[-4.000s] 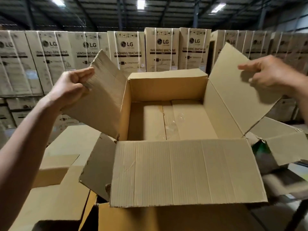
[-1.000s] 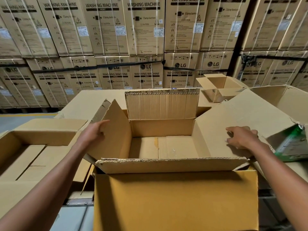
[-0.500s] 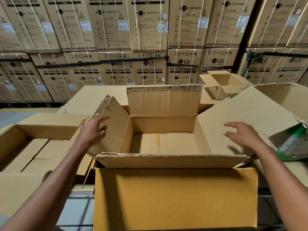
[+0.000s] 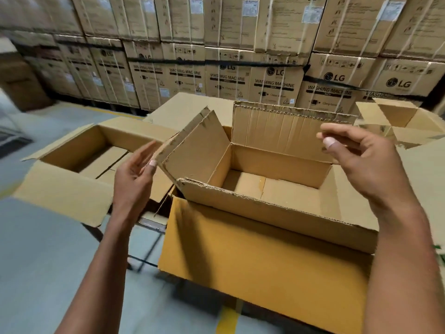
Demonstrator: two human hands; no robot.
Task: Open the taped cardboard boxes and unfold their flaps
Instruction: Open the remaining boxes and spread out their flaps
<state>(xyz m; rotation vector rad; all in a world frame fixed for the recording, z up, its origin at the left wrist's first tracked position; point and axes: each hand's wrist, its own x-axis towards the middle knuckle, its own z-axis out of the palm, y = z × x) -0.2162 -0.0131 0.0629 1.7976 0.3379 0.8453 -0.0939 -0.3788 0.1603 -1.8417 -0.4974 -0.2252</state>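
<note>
An open, empty cardboard box (image 4: 265, 256) stands right in front of me. Its near flap hangs down outward, its back flap (image 4: 289, 131) stands upright, and its left flap (image 4: 195, 150) leans up and outward. My left hand (image 4: 136, 175) hovers beside the left flap's outer edge with fingers nearly straight and the thumb tip close to the cardboard. My right hand (image 4: 366, 162) is raised over the box's right end with fingers loosely curled and nothing in them. It hides most of the right flap.
A second open box (image 4: 67, 189) sits to the left with its flaps spread. A third open box (image 4: 407, 119) stands at the back right. Stacked washing machine cartons (image 4: 274, 80) wall off the back. Grey floor (image 4: 48, 273) lies below left.
Both hands have come off the side flaps and risen above the box. The view has swung, so the box now sits more to the right.
</note>
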